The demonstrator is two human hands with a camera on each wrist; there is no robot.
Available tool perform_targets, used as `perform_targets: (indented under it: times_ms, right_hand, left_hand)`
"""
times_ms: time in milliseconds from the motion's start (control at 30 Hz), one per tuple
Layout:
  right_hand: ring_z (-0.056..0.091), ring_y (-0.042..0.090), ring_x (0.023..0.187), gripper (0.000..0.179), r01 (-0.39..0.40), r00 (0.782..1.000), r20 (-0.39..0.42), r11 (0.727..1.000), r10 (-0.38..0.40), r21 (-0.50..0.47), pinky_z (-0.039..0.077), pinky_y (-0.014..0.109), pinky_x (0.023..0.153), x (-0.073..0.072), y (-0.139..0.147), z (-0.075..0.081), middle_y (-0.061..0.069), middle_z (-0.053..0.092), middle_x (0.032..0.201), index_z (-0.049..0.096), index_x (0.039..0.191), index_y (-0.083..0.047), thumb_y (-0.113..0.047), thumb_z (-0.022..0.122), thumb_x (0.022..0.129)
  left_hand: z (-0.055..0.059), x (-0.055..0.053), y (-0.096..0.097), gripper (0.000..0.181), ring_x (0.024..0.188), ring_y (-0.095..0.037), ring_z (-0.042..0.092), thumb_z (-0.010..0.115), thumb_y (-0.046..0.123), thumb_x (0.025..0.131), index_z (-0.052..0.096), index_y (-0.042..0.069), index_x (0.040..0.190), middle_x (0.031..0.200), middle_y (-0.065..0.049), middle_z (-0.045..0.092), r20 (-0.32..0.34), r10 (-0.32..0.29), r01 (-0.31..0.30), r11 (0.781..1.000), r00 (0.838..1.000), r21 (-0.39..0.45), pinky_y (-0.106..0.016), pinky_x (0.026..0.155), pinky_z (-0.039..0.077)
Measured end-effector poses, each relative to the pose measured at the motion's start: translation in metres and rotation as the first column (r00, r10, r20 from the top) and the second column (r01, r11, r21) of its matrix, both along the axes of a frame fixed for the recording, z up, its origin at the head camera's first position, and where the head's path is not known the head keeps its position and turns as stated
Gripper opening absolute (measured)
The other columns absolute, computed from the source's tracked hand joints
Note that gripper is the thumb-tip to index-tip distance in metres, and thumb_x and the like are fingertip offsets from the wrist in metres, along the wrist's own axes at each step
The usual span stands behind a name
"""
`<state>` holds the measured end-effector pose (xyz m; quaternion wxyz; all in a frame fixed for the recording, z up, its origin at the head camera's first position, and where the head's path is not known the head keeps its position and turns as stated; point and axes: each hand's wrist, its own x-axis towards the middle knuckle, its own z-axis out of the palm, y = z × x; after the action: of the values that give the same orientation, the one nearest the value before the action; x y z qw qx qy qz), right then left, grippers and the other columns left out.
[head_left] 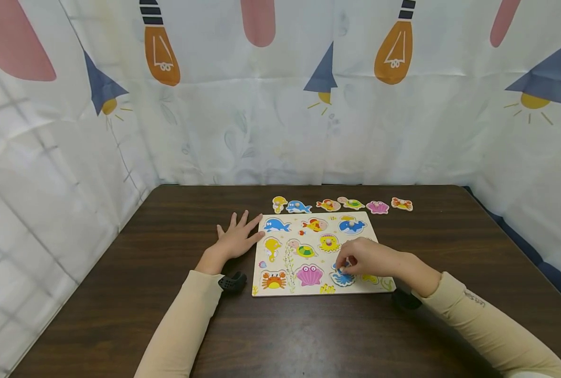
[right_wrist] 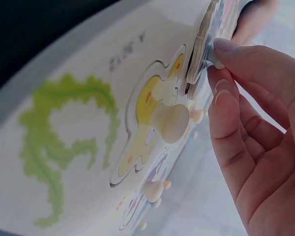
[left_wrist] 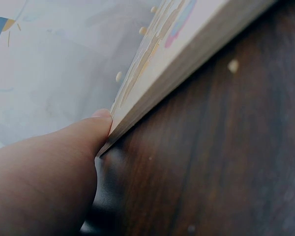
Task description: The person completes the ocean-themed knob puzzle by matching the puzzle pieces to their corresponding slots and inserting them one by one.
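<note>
A wooden knob puzzle board [head_left: 280, 290] with sea-animal pictures lies flat on the dark table. My right hand [head_left: 372, 256] pinches the knob of a blue sea-creature puzzle piece [head_left: 343, 280] between thumb and fingertips, over the board's lower right. In the right wrist view this piece [right_wrist: 200, 46] stands slightly proud of the board; whether it touches its recess I cannot tell. Beside it, a yellow piece with a round knob [right_wrist: 172, 122] sits in its slot. My left hand [head_left: 235, 239] has its fingers spread at the board's left edge, and its thumb [left_wrist: 102, 114] touches that edge.
Behind the board several loose pieces lie in a row, among them a seahorse [head_left: 278, 204], a blue whale [head_left: 299, 207], a turtle [head_left: 352, 203], a pink shell [head_left: 377, 207] and a crab [head_left: 402, 203]. A patterned curtain [head_left: 280, 131] hangs beyond the table [head_left: 190, 210].
</note>
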<state>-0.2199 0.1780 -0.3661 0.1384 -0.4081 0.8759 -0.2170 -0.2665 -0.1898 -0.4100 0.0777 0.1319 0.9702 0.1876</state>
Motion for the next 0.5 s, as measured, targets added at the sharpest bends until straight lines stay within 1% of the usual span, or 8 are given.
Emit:
perform_targets:
  times_ms: [133,367,500]
  right_hand:
    - [0.051,0.004,0.072,0.008,-0.024,1.000,-0.011,1.000,0.024,-0.001,0.048,0.022,0.063,-0.0005,-0.0007,0.0006,-0.013,0.065,0.085,0.081,0.099,-0.012,-0.011,0.079,0.091]
    - [0.052,0.005,0.071,0.008,-0.026,1.000,-0.008,0.999,0.026,0.019,0.048,0.021,0.063,0.0003,-0.0012,0.0023,-0.014,0.062,0.083,0.080,0.098,-0.012,-0.011,0.079,0.091]
    - [0.051,0.004,0.070,0.008,-0.042,0.999,-0.017,0.999,0.042,0.014,0.048,0.021,0.062,-0.0010,-0.0008,0.0020,-0.014,0.061,0.083,0.080,0.098,-0.011,-0.011,0.079,0.090]
  left_hand:
    - [0.0007,0.0005,-0.0003,0.069,0.152,-0.052,-0.006,0.043,0.051,0.108,0.021,0.021,0.166,0.169,-0.023,0.004,0.001,0.002,-0.002,1.000,1.000,0.000,-0.082,0.107,-0.006]
    - [0.0008,0.0003,-0.0005,0.069,0.152,-0.052,-0.006,0.043,0.051,0.108,0.022,0.020,0.166,0.169,-0.023,0.005,-0.006,-0.007,0.007,1.000,1.000,-0.001,-0.082,0.106,-0.005]
    - [0.0007,0.0002,-0.0002,0.069,0.152,-0.052,-0.005,0.043,0.051,0.108,0.022,0.020,0.166,0.169,-0.023,0.005,-0.007,-0.004,0.004,1.000,1.000,0.000,-0.082,0.106,-0.005]
